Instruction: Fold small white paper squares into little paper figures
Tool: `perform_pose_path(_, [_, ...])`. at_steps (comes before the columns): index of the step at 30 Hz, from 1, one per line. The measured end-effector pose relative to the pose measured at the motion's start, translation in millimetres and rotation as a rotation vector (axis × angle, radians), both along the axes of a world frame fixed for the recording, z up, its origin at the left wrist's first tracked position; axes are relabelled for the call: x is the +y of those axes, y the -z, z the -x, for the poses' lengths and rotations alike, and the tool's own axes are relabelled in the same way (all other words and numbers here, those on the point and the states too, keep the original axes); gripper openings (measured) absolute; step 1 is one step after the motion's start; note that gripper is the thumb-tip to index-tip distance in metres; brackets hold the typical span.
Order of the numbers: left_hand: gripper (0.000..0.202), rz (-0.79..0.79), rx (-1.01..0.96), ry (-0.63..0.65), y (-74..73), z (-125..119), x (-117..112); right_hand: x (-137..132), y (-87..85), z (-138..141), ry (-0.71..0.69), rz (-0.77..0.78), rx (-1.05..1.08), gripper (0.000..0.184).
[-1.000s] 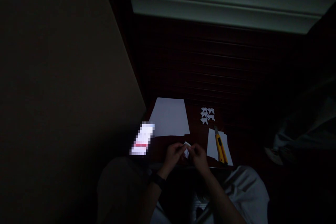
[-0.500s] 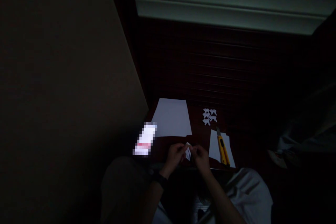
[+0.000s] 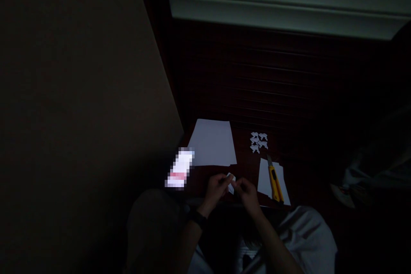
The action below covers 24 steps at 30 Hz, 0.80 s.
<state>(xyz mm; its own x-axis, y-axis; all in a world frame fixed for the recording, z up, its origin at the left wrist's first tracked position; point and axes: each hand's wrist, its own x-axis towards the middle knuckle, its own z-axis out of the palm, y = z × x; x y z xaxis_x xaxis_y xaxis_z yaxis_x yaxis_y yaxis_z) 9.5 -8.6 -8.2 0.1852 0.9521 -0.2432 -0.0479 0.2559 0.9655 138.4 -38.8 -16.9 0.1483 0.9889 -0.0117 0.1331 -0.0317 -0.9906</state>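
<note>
A small piece of folded white paper (image 3: 231,189) is held between my two hands near the table's front edge. My left hand (image 3: 216,187), with a dark band on its wrist, pinches the paper from the left. The fingers of my right hand (image 3: 246,192) are closed at the paper's upper right edge. In this dim light the fine folds are hard to make out. Several small folded paper figures (image 3: 258,142) lie grouped behind my right hand.
A large stack of white paper (image 3: 212,143) lies at the back left of the dark table. A yellow box cutter (image 3: 275,184) rests on smaller white sheets (image 3: 263,180) at the right. A lit, blurred-out screen (image 3: 180,168) is at the left. A shoe (image 3: 343,195) shows far right.
The folded paper has turned a little in my fingers, and my left thumb now lies further over its top. The whole view has shifted slightly.
</note>
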Motion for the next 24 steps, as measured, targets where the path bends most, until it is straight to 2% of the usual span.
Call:
perform_pose_path(5, [0.044, 0.004, 0.011, 0.006, 2.8, -1.5, 2.2, 0.9, -1.3, 2.1, -0.017, 0.064, 0.06, 0.035])
perform_pose_path(13, [0.041, -0.013, 0.015, 0.074, 4.3, -1.2, 3.6, 0.6, -1.8, 8.8, 0.045, -0.099, -0.186, 0.033])
perform_pose_path(18, [0.039, 0.002, -0.022, 0.109, 2.2, 1.7, 2.4, -0.2, -1.8, 6.6, 0.079, -0.07, -0.163, 0.033])
perform_pose_path(24, [0.037, 0.063, -0.143, -0.006, -2.5, 2.5, 1.9, -1.7, -11.2, 8.7, -0.002, -0.04, -0.144, 0.032])
